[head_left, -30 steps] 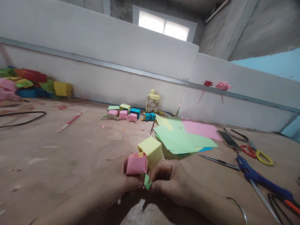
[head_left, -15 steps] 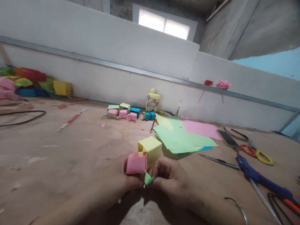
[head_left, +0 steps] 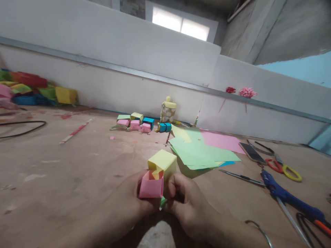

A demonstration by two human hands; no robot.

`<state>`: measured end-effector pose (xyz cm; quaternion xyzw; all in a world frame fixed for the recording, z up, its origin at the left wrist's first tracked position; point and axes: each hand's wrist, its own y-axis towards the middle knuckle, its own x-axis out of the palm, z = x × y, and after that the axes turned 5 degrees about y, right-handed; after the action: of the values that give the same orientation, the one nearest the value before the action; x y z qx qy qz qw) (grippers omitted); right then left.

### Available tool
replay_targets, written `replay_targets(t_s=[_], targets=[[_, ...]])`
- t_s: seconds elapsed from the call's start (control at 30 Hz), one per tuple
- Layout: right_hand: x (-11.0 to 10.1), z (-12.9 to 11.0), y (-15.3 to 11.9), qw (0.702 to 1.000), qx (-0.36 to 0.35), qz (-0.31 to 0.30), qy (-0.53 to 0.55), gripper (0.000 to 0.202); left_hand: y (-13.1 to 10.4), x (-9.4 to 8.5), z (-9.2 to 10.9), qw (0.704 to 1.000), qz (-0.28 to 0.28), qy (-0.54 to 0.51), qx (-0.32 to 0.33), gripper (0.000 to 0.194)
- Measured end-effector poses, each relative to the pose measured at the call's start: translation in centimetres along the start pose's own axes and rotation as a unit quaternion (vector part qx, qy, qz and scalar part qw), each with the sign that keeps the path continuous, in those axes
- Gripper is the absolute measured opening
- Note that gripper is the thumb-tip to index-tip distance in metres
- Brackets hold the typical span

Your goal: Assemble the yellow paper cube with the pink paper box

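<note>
Pink paper box (head_left: pixel 151 185) joined to yellow box (head_left: pixel 162 162), held above table.

My one head camera looks forward and down, close over the desk (head_left: pixel 64 179) (its far edge meets the wall (head_left: pixel 103 51)).

My hands are bare, with no gloves and no rings that I can make out. My left hand (head_left: pixel 129 203) and forearm carry no sleeve. My right hand (head_left: pixel 186 203) is bare too, and a thin metal bangle (head_left: pixel 258 229) circles that wrist.
</note>
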<state>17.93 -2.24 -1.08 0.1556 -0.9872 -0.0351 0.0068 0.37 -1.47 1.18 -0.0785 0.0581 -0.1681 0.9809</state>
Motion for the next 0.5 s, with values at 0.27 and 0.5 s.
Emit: replay_targets(t_s=[0.27, 0.5], targets=[[-1.6, -3.0, 0.4, 0.984, 0.101, -0.021, -0.142, 0.032, -0.2, -0.3, 0.2, 0.998, 0.057, 0.020, -0.029, 0.026], [-4.4, -1.3, 2.2, 0.992, 0.109, 0.009, 0.058, 0.055, -0.5, 0.6, 1.4, 0.999, 0.035, 0.022, 0.012, 0.034]])
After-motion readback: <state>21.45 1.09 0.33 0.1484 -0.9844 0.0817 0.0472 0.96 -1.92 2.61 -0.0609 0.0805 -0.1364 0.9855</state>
